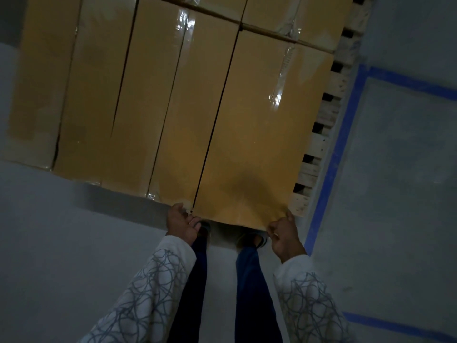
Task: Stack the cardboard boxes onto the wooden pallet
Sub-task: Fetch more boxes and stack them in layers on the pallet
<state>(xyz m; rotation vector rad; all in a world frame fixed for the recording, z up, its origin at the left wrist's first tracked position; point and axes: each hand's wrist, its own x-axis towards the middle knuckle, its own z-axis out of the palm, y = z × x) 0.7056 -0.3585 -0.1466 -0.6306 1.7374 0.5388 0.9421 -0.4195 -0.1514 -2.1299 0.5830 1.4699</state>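
A long brown cardboard box (259,134) lies at the right end of a row of taped boxes (138,95) on the wooden pallet (321,144). My left hand (181,225) grips the near left corner of this box. My right hand (284,233) grips its near right corner. The box's near end juts toward me over my feet. More boxes (272,13) lie in a second row behind. The pallet's slats show only along the right side of the stack.
Grey floor surrounds the pallet. Blue tape lines (338,149) run along the pallet's right side and branch off to the right. My legs and shoes (249,240) stand just in front of the box's near end.
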